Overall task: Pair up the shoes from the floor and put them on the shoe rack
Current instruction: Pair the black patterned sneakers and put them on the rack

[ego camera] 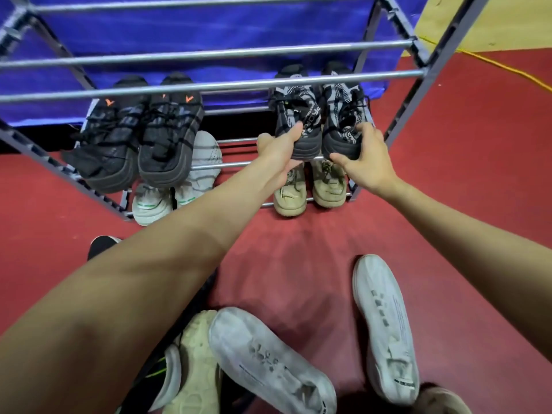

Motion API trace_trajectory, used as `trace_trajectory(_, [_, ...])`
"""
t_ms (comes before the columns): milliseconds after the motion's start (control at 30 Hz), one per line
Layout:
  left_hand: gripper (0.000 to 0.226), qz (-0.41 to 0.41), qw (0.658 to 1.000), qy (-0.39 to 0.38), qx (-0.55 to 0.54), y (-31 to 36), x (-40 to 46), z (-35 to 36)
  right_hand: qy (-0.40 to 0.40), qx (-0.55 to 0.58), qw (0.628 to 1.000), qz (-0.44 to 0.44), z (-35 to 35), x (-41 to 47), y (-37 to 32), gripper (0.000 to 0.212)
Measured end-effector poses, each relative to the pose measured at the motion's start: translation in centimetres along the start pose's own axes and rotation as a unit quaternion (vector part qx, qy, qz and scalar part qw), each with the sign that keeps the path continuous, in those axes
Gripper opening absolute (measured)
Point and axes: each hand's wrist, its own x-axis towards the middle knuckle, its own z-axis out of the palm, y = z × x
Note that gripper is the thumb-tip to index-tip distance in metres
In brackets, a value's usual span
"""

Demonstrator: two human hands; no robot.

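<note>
Patterned pair (321, 115) | seated on shoe rack (209, 85) middle shelf | toes gripped by left hand (280, 156) and right hand (363, 158) fingers | step: placing | next: white shoes (385, 330) paired from floor (298, 249)

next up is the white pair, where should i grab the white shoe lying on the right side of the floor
Take the white shoe by its collar at the near end, coming from above: it lies upright with its toe towards the shoe rack, so the opening faces up and the fingers can hook inside.

black-grey pair (321, 115) on rack (209, 85)
</note>
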Motion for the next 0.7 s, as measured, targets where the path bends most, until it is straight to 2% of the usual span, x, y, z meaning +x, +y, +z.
trace_trajectory(167, [0.058,-0.016,1.000,0.000,0.019,-0.3,0.2,0.0,0.007,0.002,1.000,-0.004,0.3,0.1,0.0,0.058])
trace_trajectory(267, [0.046,-0.011,0.998,0.021,0.057,-0.2,-0.1,0.0,-0.001,-0.004,1.000,-0.006,0.4,0.0,-0.3,0.057])
trace_trajectory(333, [0.035,0.001,0.992,0.039,0.122,-0.2,-0.5,-0.2,0.003,-0.007,1.000,-0.002,0.5,-0.6,-0.5,0.060])
trace_trajectory(433, [0.004,0.053,0.971,0.064,0.223,-0.3,-2.1,-1.0,0.009,-0.023,1.000,-0.011,0.9,-2.5,-0.5,0.068])
trace_trajectory(500, [0.014,0.081,0.956,0.063,0.275,-0.9,-3.7,-2.0,-0.003,-0.031,0.999,-0.011,1.1,-4.7,-0.5,0.077])
trace_trajectory(600, [0.015,0.087,0.935,0.014,0.344,-2.7,-7.0,-4.9,-0.025,-0.039,0.998,-0.031,1.5,-8.9,-0.2,0.074])
trace_trajectory(700, [0.021,0.072,0.896,-0.031,0.438,-5.7,-10.7,-9.0,-0.116,-0.061,0.991,-0.014,3.0,-13.5,0.4,0.067])
